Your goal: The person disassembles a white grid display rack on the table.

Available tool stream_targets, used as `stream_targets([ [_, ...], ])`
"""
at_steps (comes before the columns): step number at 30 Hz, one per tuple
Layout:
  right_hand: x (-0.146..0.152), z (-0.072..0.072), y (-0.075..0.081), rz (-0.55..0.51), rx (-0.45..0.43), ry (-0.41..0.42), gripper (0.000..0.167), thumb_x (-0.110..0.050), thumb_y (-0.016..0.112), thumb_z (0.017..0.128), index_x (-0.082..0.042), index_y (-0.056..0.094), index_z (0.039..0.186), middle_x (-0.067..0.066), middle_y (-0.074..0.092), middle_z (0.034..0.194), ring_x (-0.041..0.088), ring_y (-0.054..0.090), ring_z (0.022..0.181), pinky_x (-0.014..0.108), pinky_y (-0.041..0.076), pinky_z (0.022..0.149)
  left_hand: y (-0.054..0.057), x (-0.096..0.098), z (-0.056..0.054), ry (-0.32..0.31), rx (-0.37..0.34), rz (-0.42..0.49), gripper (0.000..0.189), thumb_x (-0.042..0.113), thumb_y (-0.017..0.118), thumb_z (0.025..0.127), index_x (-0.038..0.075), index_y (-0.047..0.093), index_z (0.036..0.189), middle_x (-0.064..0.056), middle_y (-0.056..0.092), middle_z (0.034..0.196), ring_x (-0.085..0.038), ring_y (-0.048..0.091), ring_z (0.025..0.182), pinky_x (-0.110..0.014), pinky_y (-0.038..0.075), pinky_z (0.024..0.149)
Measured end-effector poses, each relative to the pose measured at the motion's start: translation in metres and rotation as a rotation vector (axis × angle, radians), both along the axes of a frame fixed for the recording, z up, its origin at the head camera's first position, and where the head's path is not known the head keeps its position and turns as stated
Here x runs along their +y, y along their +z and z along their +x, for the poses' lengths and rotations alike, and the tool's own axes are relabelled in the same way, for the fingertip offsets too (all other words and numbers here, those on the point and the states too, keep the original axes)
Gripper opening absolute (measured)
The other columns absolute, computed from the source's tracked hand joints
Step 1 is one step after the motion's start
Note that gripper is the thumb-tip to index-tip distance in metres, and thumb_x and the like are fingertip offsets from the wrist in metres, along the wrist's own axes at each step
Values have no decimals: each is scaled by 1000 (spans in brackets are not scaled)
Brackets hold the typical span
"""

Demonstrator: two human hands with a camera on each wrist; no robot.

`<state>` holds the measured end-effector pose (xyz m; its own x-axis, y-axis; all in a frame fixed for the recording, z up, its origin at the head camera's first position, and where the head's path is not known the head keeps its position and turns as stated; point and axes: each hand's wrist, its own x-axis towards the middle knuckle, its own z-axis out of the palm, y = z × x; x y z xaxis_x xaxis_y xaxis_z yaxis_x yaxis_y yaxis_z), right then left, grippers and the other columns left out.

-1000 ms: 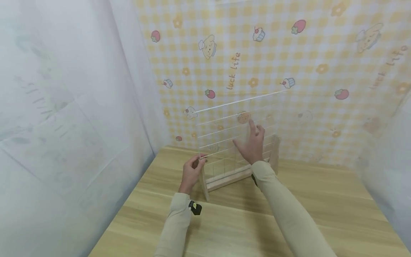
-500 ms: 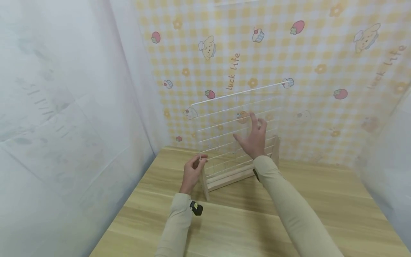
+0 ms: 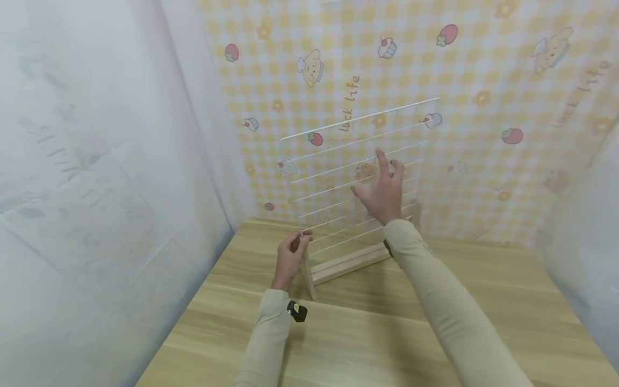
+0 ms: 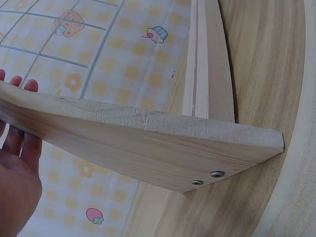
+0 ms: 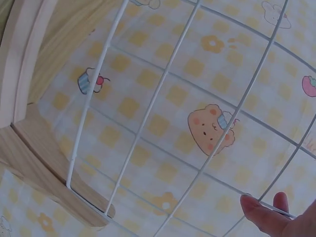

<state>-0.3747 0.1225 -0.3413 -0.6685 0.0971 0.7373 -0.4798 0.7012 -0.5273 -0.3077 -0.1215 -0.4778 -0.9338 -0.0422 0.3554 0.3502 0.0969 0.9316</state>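
A white wire grid panel (image 3: 360, 119) stands above the base bar of a pale wooden frame (image 3: 350, 265). Its lowest wire shows above that bar in the head view. My right hand (image 3: 384, 188) holds the panel at its middle, index finger raised and thumb out to the left. In the right wrist view its fingertips (image 5: 252, 205) lie on both sides of a wire. My left hand (image 3: 290, 260) grips the upper end of the frame's near wooden side piece (image 4: 123, 128), fingers on one face and the palm side on the other. Two screw heads (image 4: 217, 174) show low on that piece.
The frame stands on a wood-grain table (image 3: 367, 333). Behind it hangs a yellow-checked cloth (image 3: 474, 64) with cartoon prints, and a white curtain (image 3: 96, 161) runs along the left. The frame's far side piece (image 3: 417, 215) is partly visible beyond my right forearm.
The wire panel has risen, its top edge moving up, and more of its lower wires show above the base bar. My right hand has moved up with it; my left hand stays put.
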Motion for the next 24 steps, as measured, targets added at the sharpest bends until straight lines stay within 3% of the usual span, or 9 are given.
stream_targets([
  [4,5,2,8,-33,26,2,101,-27,90,72,-15,34,154,33,34,143,45,44,127,57,53,95,-3,1,0,-3,12,-2,28,23,61,101,5,68,122,-16,70,122,-16,67,106,-15,49,95],
  [8,9,2,14,-51,27,5,100,-29,89,74,-16,33,155,31,35,142,43,42,128,57,51,97,-4,2,2,8,13,9,27,25,61,101,7,69,121,-17,72,113,-22,66,102,-16,50,91],
  [11,12,1,18,-77,24,6,100,-32,89,73,-16,33,155,30,35,142,43,44,126,58,51,99,-4,1,2,9,10,16,26,23,61,101,7,69,120,-15,72,116,-29,67,108,-16,51,93],
  [14,13,1,23,-104,30,-2,101,-32,89,72,-18,34,156,29,35,142,43,47,123,58,52,98,-2,2,1,11,1,7,27,21,60,102,4,68,122,-16,71,121,-29,66,114,-14,49,97],
  [19,14,4,37,-77,74,2,101,-30,90,72,-21,34,155,29,34,143,42,43,127,57,51,99,11,4,9,-9,-11,-6,29,15,59,102,-3,65,124,-19,67,128,-26,67,115,-13,48,98],
  [22,12,7,48,-10,107,11,102,-32,91,71,-20,34,155,29,34,143,43,44,127,56,51,96,21,6,17,-23,-4,10,28,13,58,102,-5,64,123,-23,66,129,-29,67,116,-13,49,99],
  [24,10,9,55,20,116,17,101,-33,92,71,-20,35,154,29,35,143,43,46,124,56,51,94,21,6,17,-24,-5,27,28,13,59,102,-4,64,123,-23,66,129,-33,65,119,-13,49,100],
])
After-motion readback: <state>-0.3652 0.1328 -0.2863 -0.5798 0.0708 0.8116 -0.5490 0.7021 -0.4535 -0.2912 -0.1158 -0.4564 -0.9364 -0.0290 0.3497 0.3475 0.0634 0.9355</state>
